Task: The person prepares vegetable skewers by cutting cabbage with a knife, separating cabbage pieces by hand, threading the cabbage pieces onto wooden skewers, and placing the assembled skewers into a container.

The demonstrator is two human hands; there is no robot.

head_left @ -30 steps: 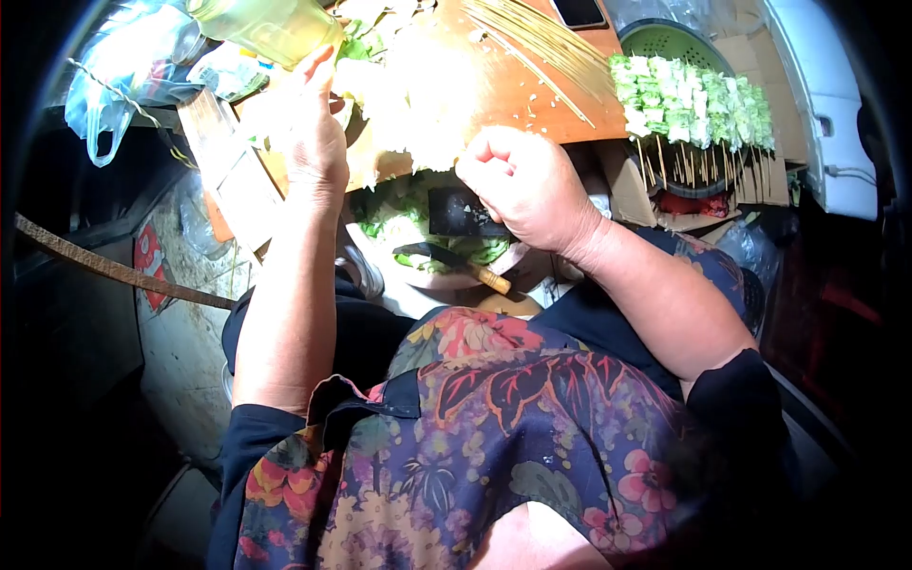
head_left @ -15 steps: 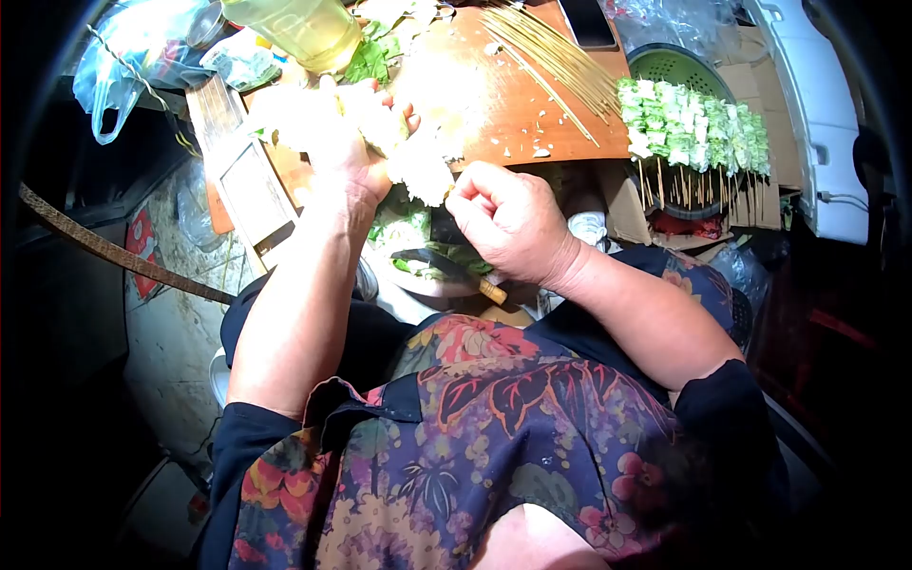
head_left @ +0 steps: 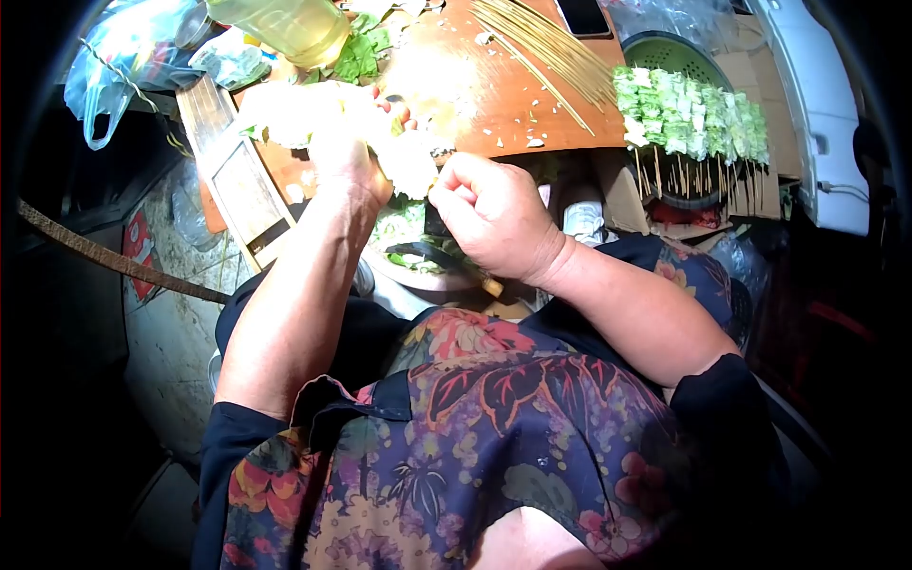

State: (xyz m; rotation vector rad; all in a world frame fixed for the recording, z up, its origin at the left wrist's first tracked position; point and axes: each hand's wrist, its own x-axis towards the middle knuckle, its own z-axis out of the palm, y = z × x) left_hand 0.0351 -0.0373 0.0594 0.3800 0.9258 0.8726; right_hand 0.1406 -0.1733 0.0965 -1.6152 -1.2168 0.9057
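Table: orange-brown wooden top (head_left: 513,123), strewn with small pale scraps and lit so harshly that its middle washes out to white.
Vegetable: a pale, whitish-green vegetable (head_left: 410,173) is in the person's left hand, just off the table's near edge; glare hides much of its outline.
Left hand: palm up (head_left: 344,163), fingers partly curled about the vegetable, bearing it from beneath.
Right hand: knuckles up (head_left: 499,214), fingers folded in and thumb drawn against them in a closed pinch; whether a thin thing sits between the tips, I cannot tell.
Gap: the vegetable's near, ragged end lies just to the left of the right fingertips, slightly above them in view, almost touching. Its long axis seems to slant from upper left to lower right, so that end points towards the right hand, though the left is the one bearing the weight.
Bowl: under the hands, a pale bowl (head_left: 432,281) of cut greens, with a knife (head_left: 491,286) lying across it, its wooden handle towards the person.
Sticks: a loose sheaf of thin sticks (head_left: 546,52) fans over the table, beside a dark phone (head_left: 582,17).
Skewers: rows of threaded green-and-white pieces (head_left: 686,114) at the right, by a green colander (head_left: 670,55).
Jug: yellowish liquid in a clear jug (head_left: 285,28) beyond the left hand, beside loose leaves (head_left: 359,59).
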